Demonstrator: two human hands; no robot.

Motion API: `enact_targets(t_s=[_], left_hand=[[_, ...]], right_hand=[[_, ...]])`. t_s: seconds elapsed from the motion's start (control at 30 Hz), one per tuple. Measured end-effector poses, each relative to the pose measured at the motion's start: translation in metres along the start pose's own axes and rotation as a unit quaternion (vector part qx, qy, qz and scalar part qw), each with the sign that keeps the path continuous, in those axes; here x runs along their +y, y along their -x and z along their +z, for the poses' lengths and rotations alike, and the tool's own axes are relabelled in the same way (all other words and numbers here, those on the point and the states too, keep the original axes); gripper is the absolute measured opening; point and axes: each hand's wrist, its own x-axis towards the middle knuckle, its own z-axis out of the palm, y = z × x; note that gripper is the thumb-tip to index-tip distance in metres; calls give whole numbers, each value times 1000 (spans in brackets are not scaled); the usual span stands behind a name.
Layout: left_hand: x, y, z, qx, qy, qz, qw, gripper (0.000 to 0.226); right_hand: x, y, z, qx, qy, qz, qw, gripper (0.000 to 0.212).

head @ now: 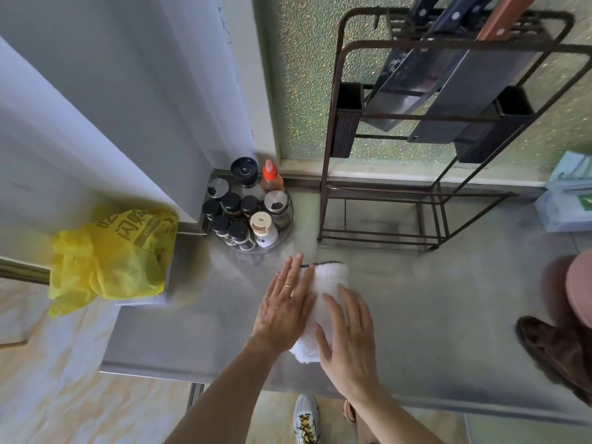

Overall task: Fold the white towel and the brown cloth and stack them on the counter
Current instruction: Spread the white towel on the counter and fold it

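A folded white towel point(326, 285) lies on the steel counter point(448, 322), a narrow fluffy strip running away from me. My left hand point(285, 307) rests flat on its left side, fingers spread, a ring on one finger. My right hand point(347, 338) presses flat on its right and near part. Neither hand grips anything. The brown cloth point(554, 350) lies crumpled at the counter's right edge, partly cut off by the frame.
A round tray of spice jars point(248, 213) stands at the back left. A dark metal knife rack point(426, 129) with cleavers rises behind the towel. A yellow plastic bag point(112, 254) hangs at the left. A pinkish object point(576, 283) sits at the far right.
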Motion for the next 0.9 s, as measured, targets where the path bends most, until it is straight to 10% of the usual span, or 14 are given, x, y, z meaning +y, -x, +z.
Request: enact_targets(t_s=[0.2, 0.9], left_hand=[[-12, -6, 6, -45, -69, 27, 996, 57], [-11, -21, 9, -84, -97, -13, 992, 62]], right_hand=[[11, -6, 19, -139, 69, -6, 988, 79], [17, 2, 19, -101, 36, 64, 992, 77]])
